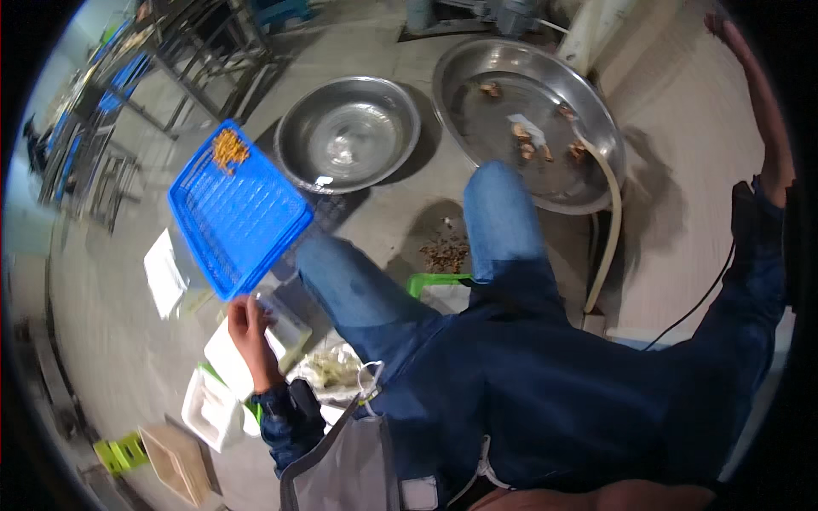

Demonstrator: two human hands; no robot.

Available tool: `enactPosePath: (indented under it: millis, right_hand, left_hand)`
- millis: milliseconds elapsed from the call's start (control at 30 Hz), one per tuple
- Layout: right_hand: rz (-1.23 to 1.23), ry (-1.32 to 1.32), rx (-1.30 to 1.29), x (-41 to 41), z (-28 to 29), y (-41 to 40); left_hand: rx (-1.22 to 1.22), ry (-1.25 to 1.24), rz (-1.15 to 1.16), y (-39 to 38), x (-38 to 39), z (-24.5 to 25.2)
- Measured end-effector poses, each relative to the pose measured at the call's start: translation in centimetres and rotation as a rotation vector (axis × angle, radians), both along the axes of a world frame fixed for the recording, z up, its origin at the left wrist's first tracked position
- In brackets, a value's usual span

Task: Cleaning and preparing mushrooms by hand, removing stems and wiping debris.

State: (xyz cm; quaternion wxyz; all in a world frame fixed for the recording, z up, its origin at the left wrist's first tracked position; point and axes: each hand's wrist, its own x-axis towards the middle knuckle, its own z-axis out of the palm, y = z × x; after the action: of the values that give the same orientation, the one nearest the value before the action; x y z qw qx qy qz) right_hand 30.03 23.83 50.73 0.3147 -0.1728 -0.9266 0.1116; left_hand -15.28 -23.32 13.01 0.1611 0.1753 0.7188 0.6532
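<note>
My left hand [248, 326] is at the near corner of a blue plastic basket [246, 217], fingers curled; whether it grips the rim cannot be made out. A small heap of orange-brown pieces [229, 151] lies in the basket's far corner. Out to the far right, my right hand [728, 30] is raised beside the wall, away from the containers. A round steel basin [348, 135] stands beyond my knees. Right of it, a larger steel basin [530, 121] holds water, several brownish pieces [523, 140] and a whitish scrap, with a pale hose [610, 211] hanging over its rim.
Small brown scraps [444, 254] lie on the floor by my knees, near a green-rimmed container [441, 281]. White containers [213, 409] and a clear plastic bag [332, 370] are at lower left, with a beige bin [172, 463] beyond. Metal racks [185, 70] stand at upper left.
</note>
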Motion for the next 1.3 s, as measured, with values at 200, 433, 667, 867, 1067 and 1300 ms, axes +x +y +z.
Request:
enactPosePath:
  millis: [200, 433, 667, 867, 1067, 1300]
  right_hand:
    - [0.274, -0.118, -0.41, -19.3, -17.4, -2.4]
    - [0.526, -0.368, -0.634, -29.1, -31.5, -9.7]
    - [0.613, -0.337, -1.029, -30.3, -36.2, -10.9]
    - [0.414, -0.305, -1.214, -30.5, -42.7, -9.5]
    - [0.463, -0.122, -1.154, -31.5, -47.6, -10.5]
    - [0.37, -0.464, -0.414, -30.4, -45.4, -8.6]
  left_hand:
    - [0.141, -0.103, -0.173, 10.7, 6.5, 3.0]
    - [0.213, 0.018, -0.13, 20.2, 9.8, 2.2]
    - [0.094, 0.148, -0.042, 19.3, 7.8, -1.2]
    - [0.446, -0.069, 0.266, 9.7, 4.4, 0.2]
    - [0.396, -0.351, 0.84, -5.8, 5.6, -11.0]
    - [0.353, -0.793, 1.057, -12.6, 14.8, -21.5]
